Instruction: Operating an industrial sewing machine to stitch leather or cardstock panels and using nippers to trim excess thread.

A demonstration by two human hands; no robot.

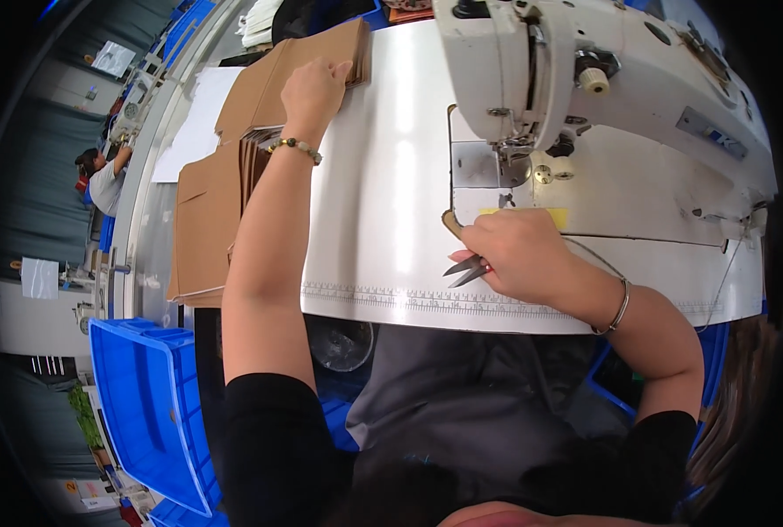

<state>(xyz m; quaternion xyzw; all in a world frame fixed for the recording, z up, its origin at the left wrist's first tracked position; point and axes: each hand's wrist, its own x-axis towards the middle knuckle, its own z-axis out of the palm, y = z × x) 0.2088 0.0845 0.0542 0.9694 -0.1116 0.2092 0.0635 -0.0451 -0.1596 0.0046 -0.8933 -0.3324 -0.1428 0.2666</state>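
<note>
My left hand (315,92) reaches far out to a stack of brown panels (255,83), which look like paper or fabric. Its fingers are curled in at the stack's right end, and what they pinch, if anything, is hidden. My right hand (523,250) is closed around a pair of small scissors (468,270), blades sticking out toward the left below the fingers. A curved tan piece with a dark edge (451,224) pokes out above the same fingers; I cannot tell whether it belongs to the scissors. Just beyond this hand stands a white sewing machine (506,79), its needle over the metal plate (481,165).
A second brown stack (207,215) lies left of my left forearm, beside white sheets (196,123). A printed ruler strip (391,297) runs along the table's near edge. Blue crates (137,386) stand at the lower left. Far left, another person (106,183) sits at a machine.
</note>
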